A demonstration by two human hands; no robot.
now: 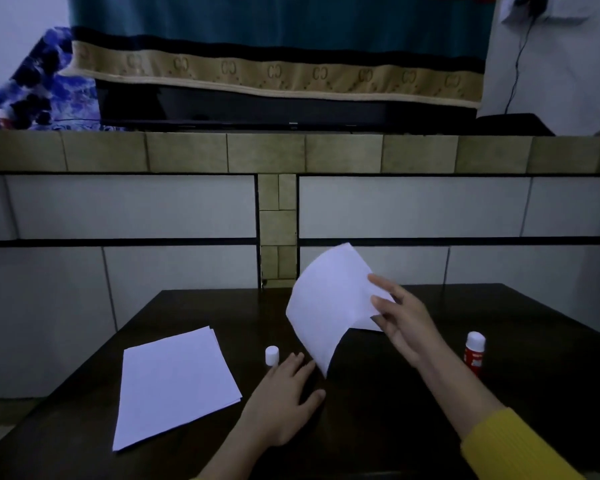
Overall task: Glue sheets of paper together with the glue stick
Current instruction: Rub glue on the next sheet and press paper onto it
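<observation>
Right hand (pixel 400 318) pinches a white sheet (pixel 328 306) by its right edge, lifting it curled above the dark counter (pixel 378 410), the arm in a yellow sleeve (pixel 513 448) reaching in from lower right. Left hand (pixel 284 396) rests flat and relaxed on the counter, fingers spread, holding nothing, beside a small white cap (pixel 272 355). A stack of paper (pixel 174 386) lies to the left; the glue stick (pixel 474 353) stands upright, well apart on the right. Whether glue has been applied cannot be told; joining the sheets appears to lie ahead.
</observation>
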